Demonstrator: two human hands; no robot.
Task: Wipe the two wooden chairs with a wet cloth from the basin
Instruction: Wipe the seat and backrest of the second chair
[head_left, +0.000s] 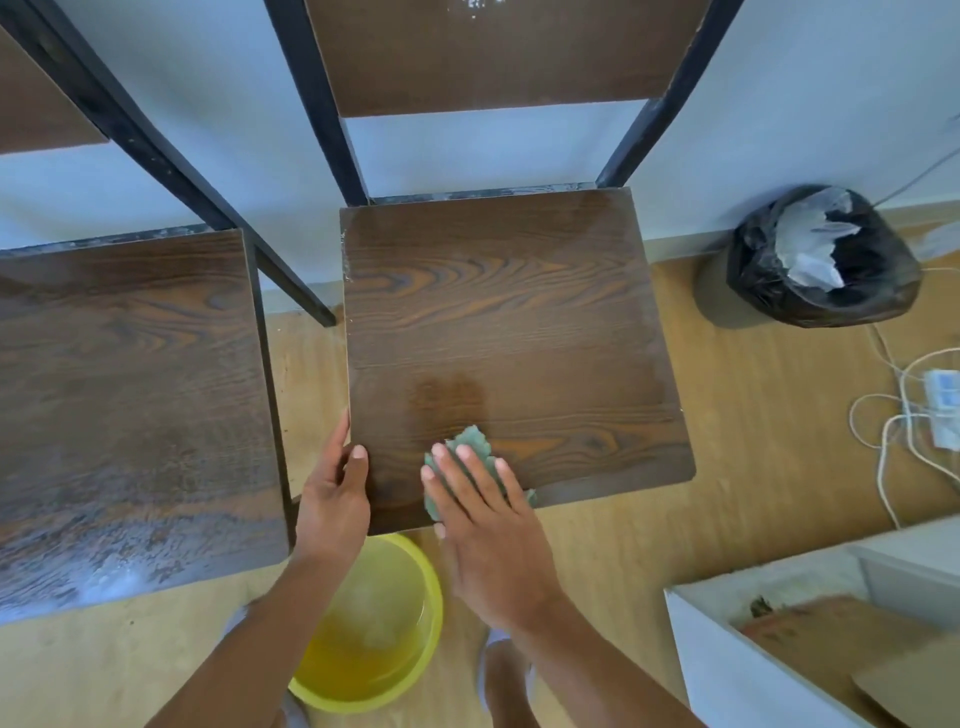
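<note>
Cloth (470, 457) under flat right hand (493, 540), left hand (332, 499) gripping chair (519, 332)

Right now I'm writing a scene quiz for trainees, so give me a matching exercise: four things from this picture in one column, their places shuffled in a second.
Things:
1. crumpled green cloth
2. round yellow plastic basin
3. black plastic bin bag
4. white power strip

Places:
A. floor against the wall
B. under the right hand, on the seat
C. floor among white cables
D. floor below the seat's front edge

Pairs: 1-B, 2-D, 3-A, 4-C
</note>
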